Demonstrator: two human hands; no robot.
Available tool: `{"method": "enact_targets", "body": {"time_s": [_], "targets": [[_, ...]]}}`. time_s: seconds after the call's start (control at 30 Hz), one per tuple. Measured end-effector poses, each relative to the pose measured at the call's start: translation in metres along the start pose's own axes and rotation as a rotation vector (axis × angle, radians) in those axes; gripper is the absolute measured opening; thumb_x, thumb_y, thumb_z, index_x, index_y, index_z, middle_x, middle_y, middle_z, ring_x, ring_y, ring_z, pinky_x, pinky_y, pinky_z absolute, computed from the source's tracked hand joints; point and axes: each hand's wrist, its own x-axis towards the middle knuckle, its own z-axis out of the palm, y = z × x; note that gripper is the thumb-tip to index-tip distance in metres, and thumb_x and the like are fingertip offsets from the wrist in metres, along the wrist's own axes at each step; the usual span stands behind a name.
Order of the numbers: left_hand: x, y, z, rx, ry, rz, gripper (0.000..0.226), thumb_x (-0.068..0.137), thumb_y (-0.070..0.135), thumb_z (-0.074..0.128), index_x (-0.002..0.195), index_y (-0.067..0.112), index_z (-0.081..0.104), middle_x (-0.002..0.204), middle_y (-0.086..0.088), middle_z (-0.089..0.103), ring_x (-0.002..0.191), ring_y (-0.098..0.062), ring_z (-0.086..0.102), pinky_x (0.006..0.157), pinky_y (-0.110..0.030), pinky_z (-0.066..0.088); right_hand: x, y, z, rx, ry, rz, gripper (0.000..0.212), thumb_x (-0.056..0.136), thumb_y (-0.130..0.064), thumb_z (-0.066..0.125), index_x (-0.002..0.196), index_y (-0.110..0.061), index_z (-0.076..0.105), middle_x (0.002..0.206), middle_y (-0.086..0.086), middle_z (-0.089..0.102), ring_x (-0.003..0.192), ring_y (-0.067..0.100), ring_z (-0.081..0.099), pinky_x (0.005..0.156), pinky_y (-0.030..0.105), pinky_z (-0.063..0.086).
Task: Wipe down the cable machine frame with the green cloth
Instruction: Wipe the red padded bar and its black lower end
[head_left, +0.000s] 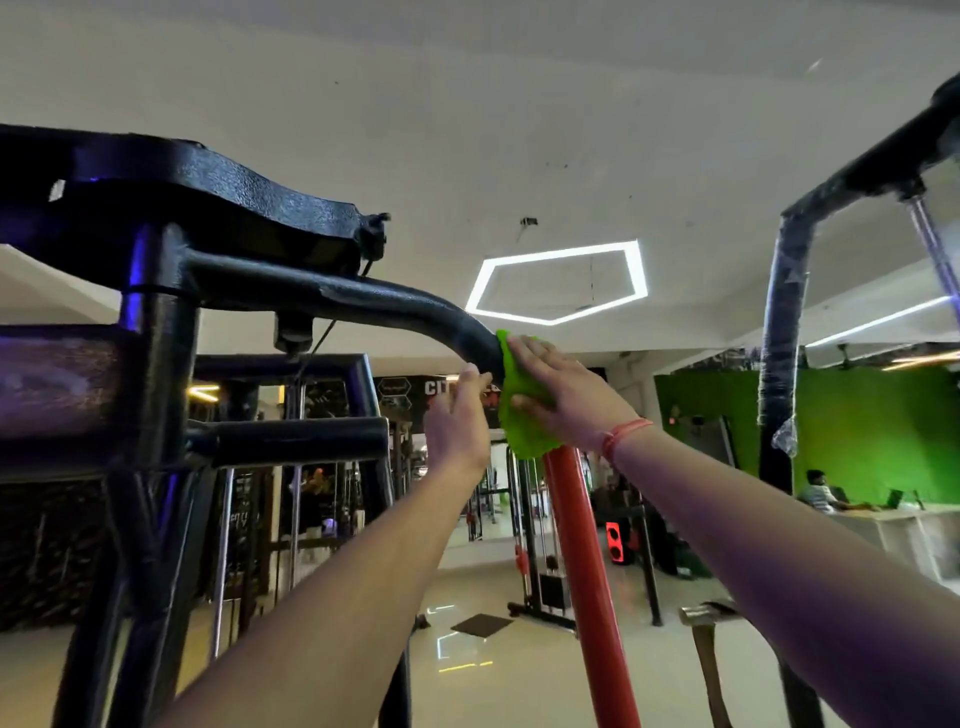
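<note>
Up high, the bright green textured cloth (524, 402) is draped over the curved black tubular metal frame of the cable machine (363, 304), right at the bend where the black tube turns downward and meets a red-orange painted post (582, 561). The cloth hangs with its long axis roughly vertical, its lower edge lying against the top of the red post.

The right hand (563, 387) lies over the cloth with fingers stretched almost straight and the thumb tucked under its lower part, pressing it flat onto the tube rather than bunching it; a thin orange thread band (623, 434) circles that wrist. The left hand (460, 418) is raised just beside the cloth, its fingers straight and relaxed, fingertips touching the underside of the black tube and holding nothing. Both forearms reach up and forward from the bottom of the view.

The black tube runs from a thick upright at the left, arcing rightward and down; a pulley housing (208, 192) sits above it. Beyond is a gym hall with a pale glossy floor (493, 675), a glowing white pentagon ceiling light (558, 283), a green wall (857, 431) at the right, and a seated person (821, 491) behind a white desk (893, 530). A plastic-wrapped black frame (784, 322) rises at the right.
</note>
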Motion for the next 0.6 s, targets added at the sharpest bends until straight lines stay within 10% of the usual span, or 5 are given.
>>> {"method": "enact_targets", "body": {"time_s": [0.17, 0.4, 0.6], "targets": [[0.000, -0.018, 0.004, -0.055, -0.076, -0.018, 0.071, 0.072, 0.081, 0.038, 0.113, 0.033, 0.071, 0.125, 0.008, 0.067, 0.113, -0.010, 0.059, 0.107, -0.045, 0.043, -0.048, 0.020, 0.021, -0.033, 0.286, -0.018, 0.054, 0.095, -0.012, 0.061, 0.146, -0.027, 0.053, 0.156, 0.000, 0.044, 0.142, 0.022, 0.044, 0.111, 0.038, 0.040], [0.002, -0.025, 0.011, -0.058, -0.086, -0.002, 0.062, 0.075, 0.079, 0.035, 0.100, 0.038, 0.074, 0.121, 0.008, 0.072, 0.114, -0.010, 0.062, 0.109, -0.045, 0.042, -0.008, 0.012, 0.011, 0.049, 0.207, 0.027, 0.052, 0.102, -0.032, 0.058, 0.151, -0.021, 0.045, 0.161, -0.001, 0.034, 0.150, 0.018, 0.029, 0.121, 0.026, 0.017], [-0.002, -0.031, 0.023, -0.044, -0.102, 0.006, 0.071, 0.088, 0.069, 0.031, 0.121, 0.021, 0.072, 0.131, 0.005, 0.068, 0.123, -0.011, 0.058, 0.116, -0.046, 0.036, -0.067, 0.047, 0.018, 0.013, 0.231, -0.097, 0.048, 0.094, -0.030, 0.049, 0.139, -0.017, 0.061, 0.150, 0.005, 0.049, 0.137, 0.026, 0.049, 0.112, 0.043, 0.044]]}}
